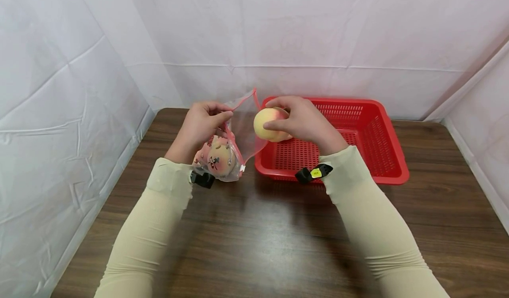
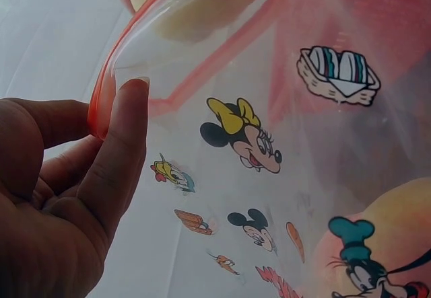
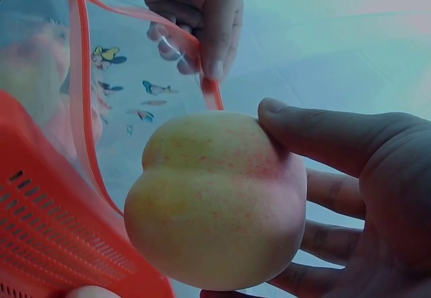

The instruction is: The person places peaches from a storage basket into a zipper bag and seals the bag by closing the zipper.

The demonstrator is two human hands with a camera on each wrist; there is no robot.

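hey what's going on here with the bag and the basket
A person is handling fruit over a table. The left hand pinches the edge of a clear, red-rimmed zip bag, whose mouth stands open. The right hand holds a peach-like fruit at that opening. More fruit shows through the bag's printed side. The red basket sits on the table, to the right of the bag.

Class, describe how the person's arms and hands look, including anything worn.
Long, pale cream sleeves, creased along the forearms. A black device sits at the left wrist; another, with a yellow label, at the right. Left hand and right hand are gloveless.
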